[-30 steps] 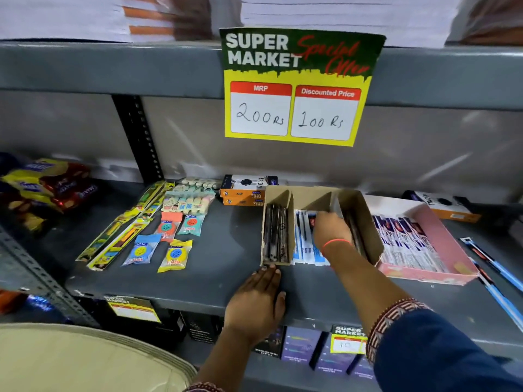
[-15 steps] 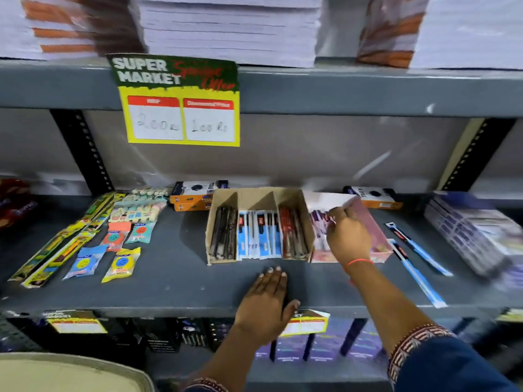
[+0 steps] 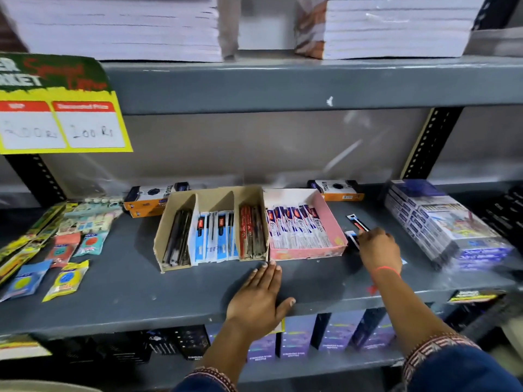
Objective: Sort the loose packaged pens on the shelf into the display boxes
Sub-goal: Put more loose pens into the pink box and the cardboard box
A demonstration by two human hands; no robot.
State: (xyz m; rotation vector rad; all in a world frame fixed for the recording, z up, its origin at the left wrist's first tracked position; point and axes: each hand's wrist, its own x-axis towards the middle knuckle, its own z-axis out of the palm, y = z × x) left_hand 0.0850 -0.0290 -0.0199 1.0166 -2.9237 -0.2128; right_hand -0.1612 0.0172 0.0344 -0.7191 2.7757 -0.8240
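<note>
A brown cardboard display box (image 3: 169,222) stands mid-shelf with three compartments: black pens on the left, blue-and-white packs in the middle, red and dark packs on the right. Touching its right side is a pink display box (image 3: 334,222) full of white-and-purple pen packs. Two loose packaged pens (image 3: 357,222) lie on the shelf just right of the pink box. My right hand (image 3: 379,248) rests over them, its fingers curled onto the nearer pack. My left hand (image 3: 260,301) lies flat on the shelf, fingertips at the cardboard box's front corner.
A stack of wrapped purple-and-white boxes (image 3: 441,222) fills the shelf's right end. Orange-and-black boxes (image 3: 147,200) sit at the back. Small stationery packets (image 3: 68,278) cover the left. A yellow price sign (image 3: 62,120) hangs above; paper stacks (image 3: 119,26) sit on the upper shelf.
My right hand left the cardboard box, crossed the pink box and came down on the loose pens to its right. The view swung right. My left hand stayed flat.
</note>
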